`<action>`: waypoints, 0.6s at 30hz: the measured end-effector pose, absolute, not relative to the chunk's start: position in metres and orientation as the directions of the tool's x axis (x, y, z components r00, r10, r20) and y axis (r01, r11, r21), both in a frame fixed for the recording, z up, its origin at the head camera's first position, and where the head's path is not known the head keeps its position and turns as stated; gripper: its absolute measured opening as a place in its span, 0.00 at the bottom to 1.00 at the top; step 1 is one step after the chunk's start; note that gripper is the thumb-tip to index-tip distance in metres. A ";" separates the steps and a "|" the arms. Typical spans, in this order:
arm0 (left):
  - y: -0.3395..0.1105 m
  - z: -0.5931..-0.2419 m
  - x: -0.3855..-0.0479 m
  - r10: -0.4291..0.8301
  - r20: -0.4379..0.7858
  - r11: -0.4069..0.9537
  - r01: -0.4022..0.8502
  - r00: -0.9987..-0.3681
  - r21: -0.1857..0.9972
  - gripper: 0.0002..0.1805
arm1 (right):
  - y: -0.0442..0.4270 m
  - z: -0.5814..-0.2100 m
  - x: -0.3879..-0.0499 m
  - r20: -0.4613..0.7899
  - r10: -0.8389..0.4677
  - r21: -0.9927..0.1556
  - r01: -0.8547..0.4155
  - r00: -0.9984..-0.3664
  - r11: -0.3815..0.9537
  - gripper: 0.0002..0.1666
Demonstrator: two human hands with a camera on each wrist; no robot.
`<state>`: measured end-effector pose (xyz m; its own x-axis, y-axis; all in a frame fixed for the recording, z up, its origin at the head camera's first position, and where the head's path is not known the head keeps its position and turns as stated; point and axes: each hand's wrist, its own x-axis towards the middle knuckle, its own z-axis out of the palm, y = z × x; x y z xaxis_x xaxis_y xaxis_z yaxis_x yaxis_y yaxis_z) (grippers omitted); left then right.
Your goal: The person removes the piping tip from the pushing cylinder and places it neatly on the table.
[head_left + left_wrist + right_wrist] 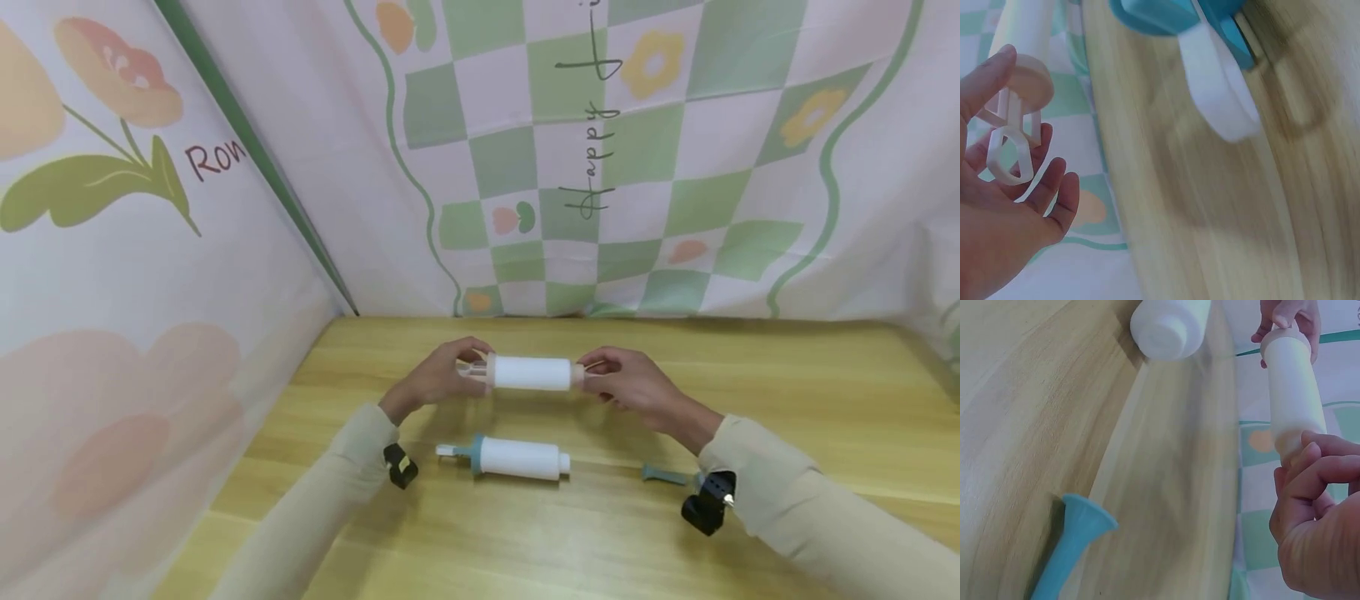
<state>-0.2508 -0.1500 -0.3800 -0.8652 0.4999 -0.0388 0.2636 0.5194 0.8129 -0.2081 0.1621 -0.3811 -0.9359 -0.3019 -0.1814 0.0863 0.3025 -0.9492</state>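
Both hands hold a white cylinder with beige ends level above the table. At its left end my left hand grips the beige collar, thumb on top; a pale loop-shaped part sticks out between palm and fingers. My right hand pinches the narrow beige right end with curled fingers, which partly hide it. Nearer to me lies a similar white cylinder with a teal collar, its white-tipped stem pointing left. A teal stick with a flared end rests below the right hand, partly behind the wrist camera in the head view.
The wooden table ends at the back against a checked cloth. Another printed cloth hangs along the left side. A black camera sits on each wrist.
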 end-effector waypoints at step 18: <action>-0.130 -0.371 -0.225 0.513 0.086 0.393 0.323 -0.854 0.861 0.29 | 0.191 -0.363 -0.182 -0.148 -0.313 -0.969 0.074 -0.938 0.236 0.30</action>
